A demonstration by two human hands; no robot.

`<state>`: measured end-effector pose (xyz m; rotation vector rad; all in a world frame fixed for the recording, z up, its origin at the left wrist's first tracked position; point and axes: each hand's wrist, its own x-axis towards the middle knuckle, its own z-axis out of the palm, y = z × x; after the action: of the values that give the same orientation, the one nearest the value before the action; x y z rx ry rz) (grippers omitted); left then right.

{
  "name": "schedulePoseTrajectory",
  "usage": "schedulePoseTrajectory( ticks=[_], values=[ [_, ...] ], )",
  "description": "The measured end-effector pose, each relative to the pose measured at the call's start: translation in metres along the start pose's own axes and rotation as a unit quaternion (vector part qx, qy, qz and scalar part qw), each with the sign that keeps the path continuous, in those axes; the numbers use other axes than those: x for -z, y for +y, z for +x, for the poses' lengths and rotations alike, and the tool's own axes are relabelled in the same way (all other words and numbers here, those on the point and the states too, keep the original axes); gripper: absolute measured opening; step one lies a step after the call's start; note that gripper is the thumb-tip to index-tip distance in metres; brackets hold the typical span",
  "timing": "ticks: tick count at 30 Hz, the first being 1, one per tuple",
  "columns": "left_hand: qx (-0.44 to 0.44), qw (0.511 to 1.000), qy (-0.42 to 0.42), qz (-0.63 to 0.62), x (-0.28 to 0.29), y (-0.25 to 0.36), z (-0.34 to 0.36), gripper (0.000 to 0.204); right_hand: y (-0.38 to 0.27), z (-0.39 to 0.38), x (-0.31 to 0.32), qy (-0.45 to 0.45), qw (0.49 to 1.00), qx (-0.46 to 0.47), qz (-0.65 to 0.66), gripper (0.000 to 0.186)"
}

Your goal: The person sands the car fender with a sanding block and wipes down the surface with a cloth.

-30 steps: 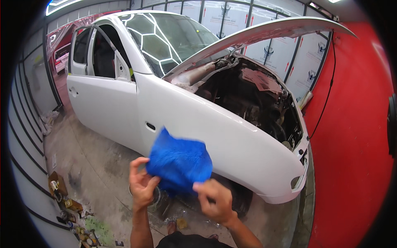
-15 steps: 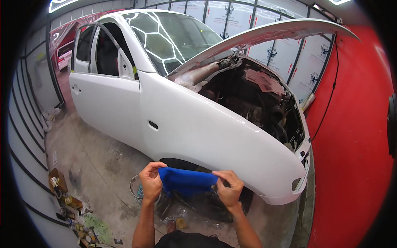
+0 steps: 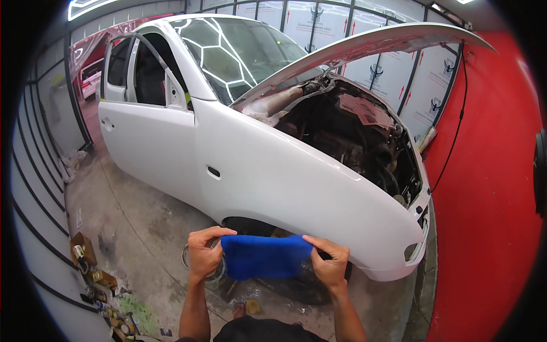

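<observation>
A blue cloth (image 3: pixel 265 257) is stretched between my two hands, its top edge nearly level. My left hand (image 3: pixel 205 249) pinches its upper left corner, and my right hand (image 3: pixel 329 261) grips the upper right corner between thumb and fingers. The cloth hangs in front of the wheel arch of a white car (image 3: pixel 273 154), hiding part of the wheel area. No contact between the cloth and the bodywork can be made out. The car's front fender has a small oval slot (image 3: pixel 213 171).
The raised hood (image 3: pixel 376 51) exposes the engine bay (image 3: pixel 353 137). A tub (image 3: pixel 187 257) stands behind my left hand, and a tyre (image 3: pixel 302 289) lies below the cloth. Boxes and cans (image 3: pixel 102 279) line the left wall. A red wall (image 3: pixel 484 182) rises on the right.
My hands have moved slightly apart and the right one a little lower, so the cloth is pulled wider and straighter. The view has shifted a little.
</observation>
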<state>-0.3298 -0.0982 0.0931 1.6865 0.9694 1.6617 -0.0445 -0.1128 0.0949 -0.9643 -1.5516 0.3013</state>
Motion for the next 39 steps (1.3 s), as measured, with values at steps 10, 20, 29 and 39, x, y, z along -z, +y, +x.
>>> schedulePoseTrajectory(
  ticks=[10, 20, 29, 39],
  values=[
    [-0.074, 0.995, -0.054, 0.039, 0.017, 0.008, 0.003, 0.035, -0.006, 0.004, -0.001, -0.012, 0.999, 0.037, -0.039, 0.027],
    [0.008, 0.998, -0.027, -0.063, 0.017, -0.004, -0.008, 0.027, -0.009, 0.005, -0.028, 0.005, 0.998, 0.011, 0.055, 0.014],
    [0.216, 0.957, 0.118, -0.151, -0.023, -0.092, -0.039, 0.022, 0.008, -0.012, -0.074, -0.031, 0.995, -0.088, 0.042, 0.016],
    [0.271, 0.783, 0.06, -0.556, -0.095, -0.177, -0.12, 0.047, -0.014, -0.044, -0.109, -0.213, 0.971, -0.101, -0.047, 0.03]
  ],
)
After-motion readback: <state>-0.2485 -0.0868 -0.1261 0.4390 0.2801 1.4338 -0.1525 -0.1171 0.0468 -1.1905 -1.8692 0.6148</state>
